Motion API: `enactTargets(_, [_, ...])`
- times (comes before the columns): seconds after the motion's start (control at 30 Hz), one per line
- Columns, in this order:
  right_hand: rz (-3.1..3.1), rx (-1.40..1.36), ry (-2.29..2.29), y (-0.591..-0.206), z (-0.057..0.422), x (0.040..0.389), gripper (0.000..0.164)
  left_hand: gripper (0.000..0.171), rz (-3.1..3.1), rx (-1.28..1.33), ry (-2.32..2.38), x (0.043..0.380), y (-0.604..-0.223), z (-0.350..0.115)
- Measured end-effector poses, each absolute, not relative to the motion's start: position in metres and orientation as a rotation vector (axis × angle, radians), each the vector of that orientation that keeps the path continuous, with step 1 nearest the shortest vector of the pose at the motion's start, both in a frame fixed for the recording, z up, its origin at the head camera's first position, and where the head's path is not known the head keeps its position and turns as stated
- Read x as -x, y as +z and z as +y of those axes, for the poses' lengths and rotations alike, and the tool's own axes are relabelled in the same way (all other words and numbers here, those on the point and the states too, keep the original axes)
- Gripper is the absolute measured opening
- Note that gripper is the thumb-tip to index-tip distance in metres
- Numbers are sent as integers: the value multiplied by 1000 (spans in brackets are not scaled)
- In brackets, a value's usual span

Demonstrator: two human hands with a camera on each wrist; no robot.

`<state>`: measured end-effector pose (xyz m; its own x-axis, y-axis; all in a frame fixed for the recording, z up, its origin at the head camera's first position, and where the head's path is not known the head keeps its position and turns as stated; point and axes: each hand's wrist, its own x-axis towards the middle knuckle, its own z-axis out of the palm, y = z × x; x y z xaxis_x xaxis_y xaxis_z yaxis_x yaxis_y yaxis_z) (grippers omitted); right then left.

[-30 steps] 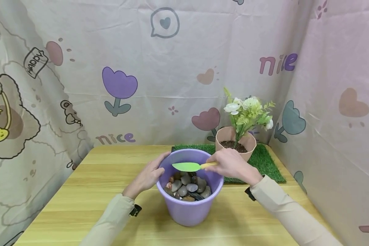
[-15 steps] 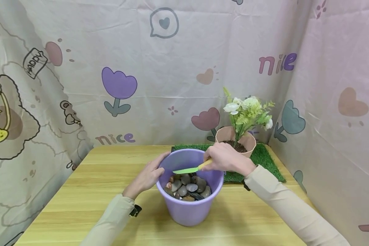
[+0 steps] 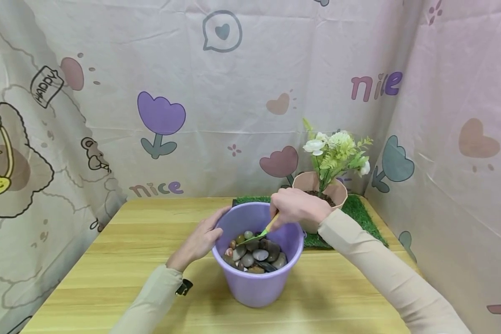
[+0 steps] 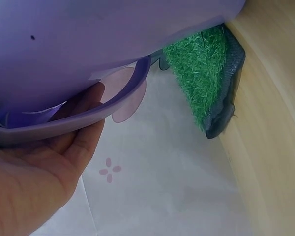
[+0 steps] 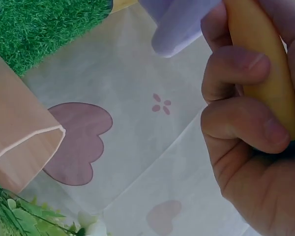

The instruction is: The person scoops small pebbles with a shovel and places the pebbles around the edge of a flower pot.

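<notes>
A purple bucket [image 3: 256, 290] stands on the table with several smooth stones [image 3: 260, 254] inside, mostly grey and brown. My left hand [image 3: 198, 239] holds its left rim, thumb on the inner side. In the left wrist view, the fingers lie against the bucket wall beside its bail handle [image 4: 125, 96]. My right hand [image 3: 298, 206], over the far right rim, grips a small garden trowel [image 3: 254, 238] by its yellow handle [image 5: 258, 24], fingers curled round it. The green blade slants down inside the bucket, its tip right at the stones on the far left.
Behind the bucket to the right, a pink pot [image 3: 338, 192] of soil holds white flowers [image 3: 336, 148] and leaves, partly hidden by my right hand. It stands on an artificial grass mat [image 3: 365, 222]. A patterned cloth [image 3: 234, 93] hangs round the wooden table [image 3: 150, 241].
The trowel has gone from nearly level above the stones to tilted down with its tip among them. My right hand has shifted left and away from me; the left hand stays on the rim.
</notes>
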<state>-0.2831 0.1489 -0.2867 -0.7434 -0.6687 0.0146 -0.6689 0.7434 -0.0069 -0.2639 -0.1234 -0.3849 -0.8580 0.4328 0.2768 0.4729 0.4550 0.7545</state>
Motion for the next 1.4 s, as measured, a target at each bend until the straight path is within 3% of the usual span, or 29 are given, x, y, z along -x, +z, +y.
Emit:
enactTargets(0.53, [-3129, -960, 7, -278, 141, 300, 23, 69, -2626, 808, -1417, 266, -386, -126])
enactTargets(0.7, [-3239, -865, -26, -279, 134, 307, 30, 69, -2606, 815, -1403, 268, -389, -127])
enactTargets(1.1, [-3059, -956, -119, -294, 133, 305, 31, 68, -2598, 803, -1421, 266, -391, -126])
enactTargets(1.4, [-2933, -971, 8, -301, 148, 295, 20, 67, -2578, 832, -1440, 266, -392, -125])
